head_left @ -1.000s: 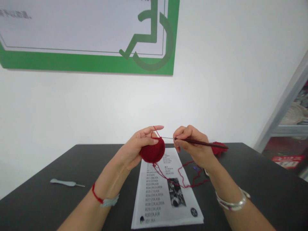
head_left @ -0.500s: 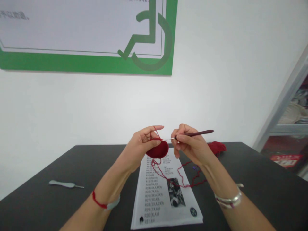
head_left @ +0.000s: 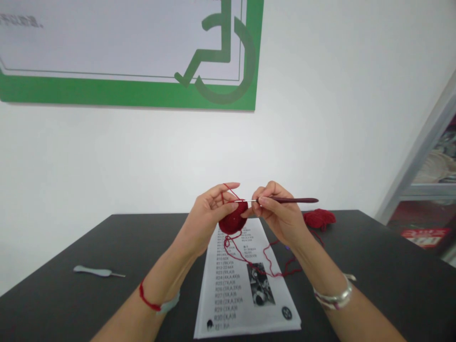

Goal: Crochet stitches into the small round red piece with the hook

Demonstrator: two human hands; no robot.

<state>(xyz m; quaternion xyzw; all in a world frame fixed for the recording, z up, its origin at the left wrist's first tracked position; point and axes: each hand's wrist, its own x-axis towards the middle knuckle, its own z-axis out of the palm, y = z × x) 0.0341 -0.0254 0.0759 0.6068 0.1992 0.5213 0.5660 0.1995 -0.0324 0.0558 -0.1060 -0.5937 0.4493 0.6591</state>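
Observation:
A small round piece of red crochet work (head_left: 232,222) hangs above a printed sheet, pinched at its top edge by my left hand (head_left: 210,209). Red yarn loops over the raised index finger of that hand and runs down to the work. My right hand (head_left: 278,206) is closed round the dark red handle of a crochet hook (head_left: 299,200). The hook's thin metal shaft points left and meets the top edge of the work by my left thumb; its tip is too small to make out. A right fingertip touches the work's right side.
The printed pattern sheet (head_left: 228,285) lies on the dark table (head_left: 160,237), with loose red yarn (head_left: 263,273) trailing over it. Behind my right wrist sits a red yarn ball (head_left: 319,218). A pale-handled tool (head_left: 96,271) lies at left. A green-framed sign (head_left: 142,95) hangs on the wall.
The hook has levelled out and its shaft has shifted slightly up and left. The crochet work has turned in my left hand, and my right fingers have come against it.

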